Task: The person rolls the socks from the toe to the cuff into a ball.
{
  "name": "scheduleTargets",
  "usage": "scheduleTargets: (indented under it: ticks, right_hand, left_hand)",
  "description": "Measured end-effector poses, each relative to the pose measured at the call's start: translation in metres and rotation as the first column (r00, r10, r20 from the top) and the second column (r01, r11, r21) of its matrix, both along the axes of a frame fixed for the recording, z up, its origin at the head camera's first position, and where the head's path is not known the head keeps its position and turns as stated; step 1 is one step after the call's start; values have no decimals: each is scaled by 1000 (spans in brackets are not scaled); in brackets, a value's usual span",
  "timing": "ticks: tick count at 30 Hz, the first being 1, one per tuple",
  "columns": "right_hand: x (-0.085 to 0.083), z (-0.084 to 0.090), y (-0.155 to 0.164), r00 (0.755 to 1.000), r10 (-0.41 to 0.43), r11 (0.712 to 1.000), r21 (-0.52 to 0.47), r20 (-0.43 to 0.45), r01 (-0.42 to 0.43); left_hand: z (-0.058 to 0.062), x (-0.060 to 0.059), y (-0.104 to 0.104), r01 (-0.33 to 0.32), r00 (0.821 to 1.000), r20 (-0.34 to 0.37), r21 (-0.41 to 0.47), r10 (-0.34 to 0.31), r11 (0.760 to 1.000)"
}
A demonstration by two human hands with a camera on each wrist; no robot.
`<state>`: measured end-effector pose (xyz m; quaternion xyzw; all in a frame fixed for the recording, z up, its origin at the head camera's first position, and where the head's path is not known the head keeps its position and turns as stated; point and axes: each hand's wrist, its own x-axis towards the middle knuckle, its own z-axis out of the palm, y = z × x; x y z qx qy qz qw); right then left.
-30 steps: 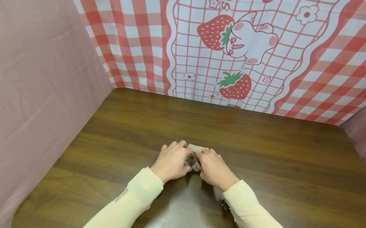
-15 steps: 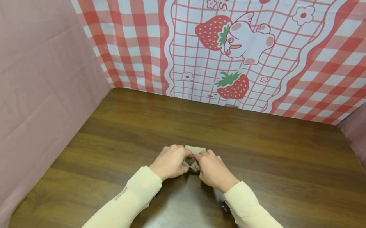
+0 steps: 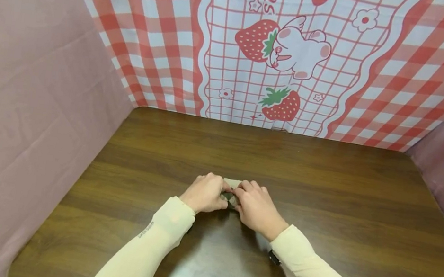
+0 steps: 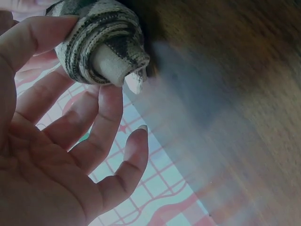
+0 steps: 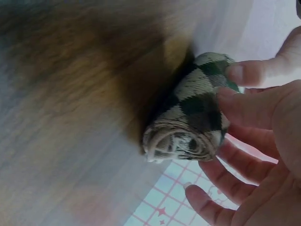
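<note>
A green and cream checkered knit roll, which looks like a rolled-up sock (image 3: 230, 200), lies near the middle of the table. My left hand (image 3: 204, 193) grips its left end, with thumb on the near side and fingers on the far side. On the opposite end, my right hand (image 3: 258, 207) holds it in a similar pinch. A plain cream flap (image 3: 232, 182) reaches out flat beyond the roll. Spiral layers show at the sock's end (image 5: 181, 143) in the right wrist view. The left wrist view shows the other end of the sock (image 4: 106, 44), with a bit sticking out.
Brown wood table (image 3: 327, 183) surrounds the hands. A red and white strawberry-print cloth (image 3: 169, 30) hangs at the back edge. Pink cloth walls (image 3: 29, 105) stand on the left and right sides. A small black device (image 3: 274, 257) sits under the right sleeve.
Both hands keep hold of the sock in nearly the same place. The right hand's fingers have shifted a little and cover more of it. The head view has moved slightly.
</note>
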<state>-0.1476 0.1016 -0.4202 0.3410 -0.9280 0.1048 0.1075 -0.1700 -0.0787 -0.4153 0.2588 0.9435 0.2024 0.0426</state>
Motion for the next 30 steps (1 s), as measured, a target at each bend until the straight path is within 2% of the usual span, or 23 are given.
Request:
scheduleTargets:
  ticks: [7, 11, 15, 20, 30]
  right_hand:
    - [0, -10, -1, 999, 16, 1000, -5, -50, -16]
    - [-1, -13, -2, 999, 1, 1000, 13, -54, 0]
    - [-3, -10, -4, 1000, -25, 998, 56, -18, 26]
    - [-5, -6, -7, 998, -52, 992, 114, 28, 49]
    - [-8, 1, -10, 988, -87, 981, 186, 125, 63]
  left_hand:
    - [-2, 1, 0, -29, 999, 29, 4, 29, 1000]
    - [-2, 4, 2, -61, 998, -3, 0, 61, 998]
    - [-2, 10, 2, -97, 994, -53, -32, 95, 995]
    - [-1, 15, 3, -121, 991, -69, -51, 117, 991]
    - [-3, 17, 4, -107, 990, -100, -53, 101, 993]
